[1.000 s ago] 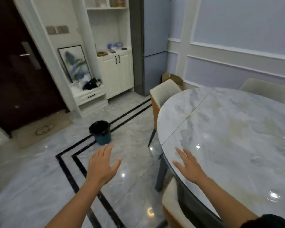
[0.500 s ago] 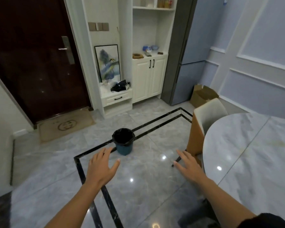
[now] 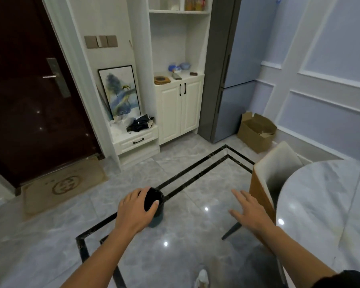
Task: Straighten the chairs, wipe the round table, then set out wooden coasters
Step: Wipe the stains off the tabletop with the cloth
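The round marble table (image 3: 328,204) fills the right edge of the head view. A cream and orange chair (image 3: 272,173) is tucked against its left rim. My left hand (image 3: 135,210) hovers in the air with relaxed fingers, holding nothing; it overlaps the black bin behind it. My right hand (image 3: 250,210) is spread flat in the air left of the chair, holding nothing. A stack of wooden coasters (image 3: 162,80) lies on the white cabinet top across the room.
A black waste bin (image 3: 155,204) stands on the tiled floor ahead. Beyond it are a white cabinet (image 3: 179,109), a grey fridge (image 3: 227,80), a cardboard box (image 3: 256,132), a dark door (image 3: 29,90) and a doormat (image 3: 64,183).
The view has swung left and forward, away from the table toward the cabinet wall. Both hands stay raised and empty. The bin now sits behind my left hand.
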